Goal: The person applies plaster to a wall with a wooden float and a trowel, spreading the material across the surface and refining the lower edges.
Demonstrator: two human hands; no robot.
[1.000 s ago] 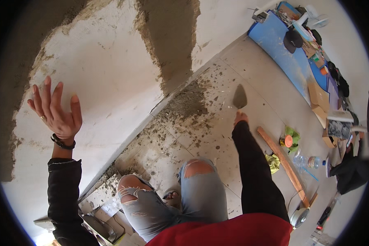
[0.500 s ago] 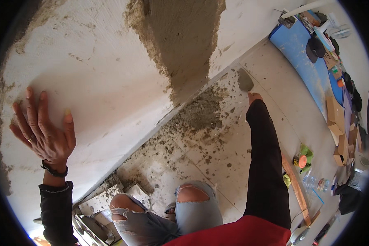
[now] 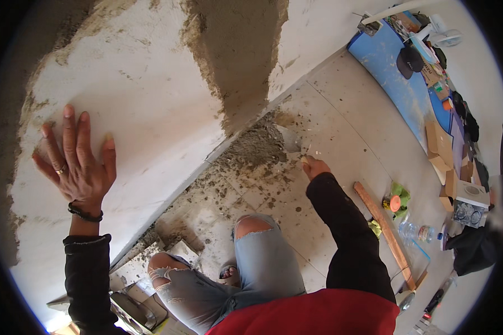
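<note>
The right grip (image 3: 317, 166) is closed round a pointed metal trowel (image 3: 289, 138) at the grey mortar heap's (image 3: 254, 147) edge. The left grip (image 3: 84, 174), fingers spread, rests against the white wall (image 3: 162, 106). A brown cardboard box (image 3: 431, 75) bears dark lettering.

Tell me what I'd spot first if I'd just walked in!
Probably the left hand, spread wide over the white wall on the left. Then, near the middle, the right hand holds a trowel beside grey mortar on the floor. The big blue sheet at upper right stands out too.
</note>
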